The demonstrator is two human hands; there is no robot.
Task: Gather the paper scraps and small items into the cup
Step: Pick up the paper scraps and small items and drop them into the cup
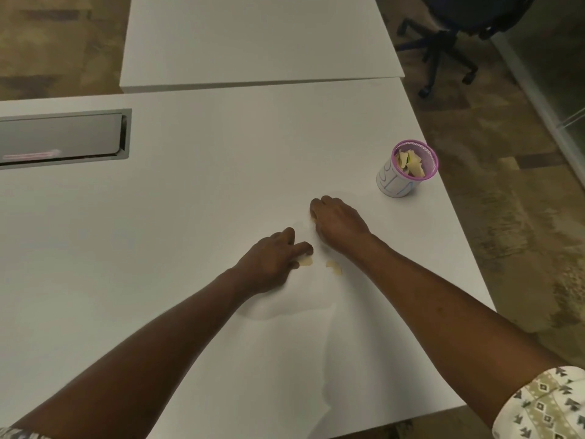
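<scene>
A white cup (pixel 395 182) with a purple rim stands near the table's right edge and holds several pale yellow paper scraps (pixel 411 164). My left hand (pixel 272 264) rests on the table with its fingertips on a pale scrap (pixel 306 260). Another loose scrap (pixel 334 267) lies just right of it. My right hand (pixel 338 221) is curled, knuckles up, a little farther out; a sliver of pale paper shows under its fingers (pixel 313 219). The cup stands apart from both hands, to the right.
The white table (pixel 190 217) has a grey cable hatch (pixel 63 137) at the far left. A second white table (pixel 253 42) butts against the far side. An office chair (pixel 443 42) stands on the carpet at the far right.
</scene>
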